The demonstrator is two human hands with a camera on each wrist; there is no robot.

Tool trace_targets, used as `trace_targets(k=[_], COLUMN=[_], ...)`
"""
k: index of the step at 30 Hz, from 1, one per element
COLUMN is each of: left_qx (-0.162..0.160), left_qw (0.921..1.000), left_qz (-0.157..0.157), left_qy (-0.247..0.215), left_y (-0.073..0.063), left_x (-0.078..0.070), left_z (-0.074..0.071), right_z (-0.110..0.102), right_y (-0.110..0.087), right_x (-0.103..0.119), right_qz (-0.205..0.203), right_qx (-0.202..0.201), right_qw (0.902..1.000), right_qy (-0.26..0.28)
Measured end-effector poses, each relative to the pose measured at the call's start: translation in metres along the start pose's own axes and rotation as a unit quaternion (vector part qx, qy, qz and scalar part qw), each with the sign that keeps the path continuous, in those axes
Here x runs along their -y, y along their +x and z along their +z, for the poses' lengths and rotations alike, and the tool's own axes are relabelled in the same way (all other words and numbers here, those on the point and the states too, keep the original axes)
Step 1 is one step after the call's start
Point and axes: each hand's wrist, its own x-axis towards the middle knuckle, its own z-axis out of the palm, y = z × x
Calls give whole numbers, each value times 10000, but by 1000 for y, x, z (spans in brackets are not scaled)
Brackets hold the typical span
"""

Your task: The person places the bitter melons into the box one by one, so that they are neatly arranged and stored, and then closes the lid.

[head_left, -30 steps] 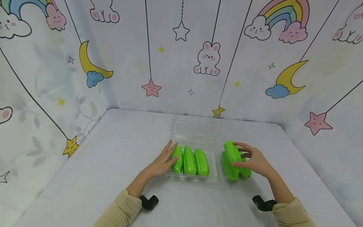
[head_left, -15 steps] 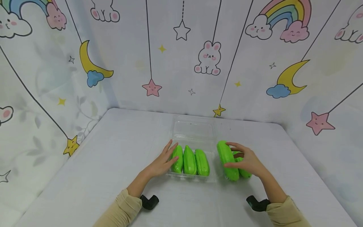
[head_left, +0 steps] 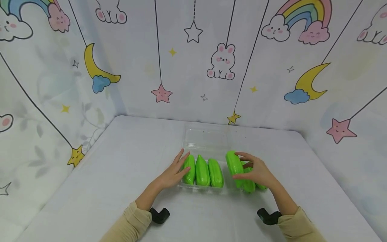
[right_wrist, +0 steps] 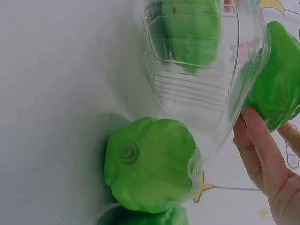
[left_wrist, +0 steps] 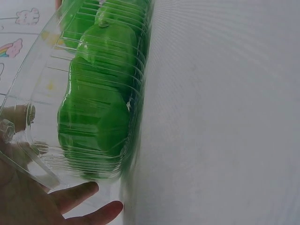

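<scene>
My right hand point(head_left: 257, 171) grips a glossy, ribbed green fake vegetable point(head_left: 233, 164), raised at the right end of a clear plastic clamshell box point(head_left: 201, 187). In the right wrist view, the held vegetable point(right_wrist: 279, 75) is beside the box wall point(right_wrist: 197, 96), thumb and fingers at its lower end. Three similar green vegetables point(head_left: 202, 171) lie side by side in the box. My left hand point(head_left: 172, 173) is at the box's left side, fingers spread and fairly straight. In the left wrist view, its fingers point(left_wrist: 77, 197) are right by the box's end.
More green vegetables point(head_left: 249, 185) lie on the white table point(head_left: 145, 144) right of the box, partly hidden behind my right hand; one shows a round stem nub point(right_wrist: 129, 153). The box's lid point(head_left: 205, 137) lies folded back. A cartoon-printed cloth point(head_left: 136, 67) hangs behind.
My right hand has moved left with the green vegetable, from over the others on the table to the box's right end. My left hand has stayed in place.
</scene>
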Motion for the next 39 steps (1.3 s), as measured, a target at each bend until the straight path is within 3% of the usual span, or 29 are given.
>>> trace_targets(k=[23,39], left_qx=[-1,-15], left_qw=[10000,9999], left_qz=[90,120], left_qy=[31,51], left_y=[-1,0], left_x=[0,2], left_z=[-1,0], right_z=[24,36], right_y=[7,11], right_x=[15,9], right_qz=[-131,-191], right_qx=[-440,-306], right_qw=[9935,9856], right_qy=[-1038,-1653])
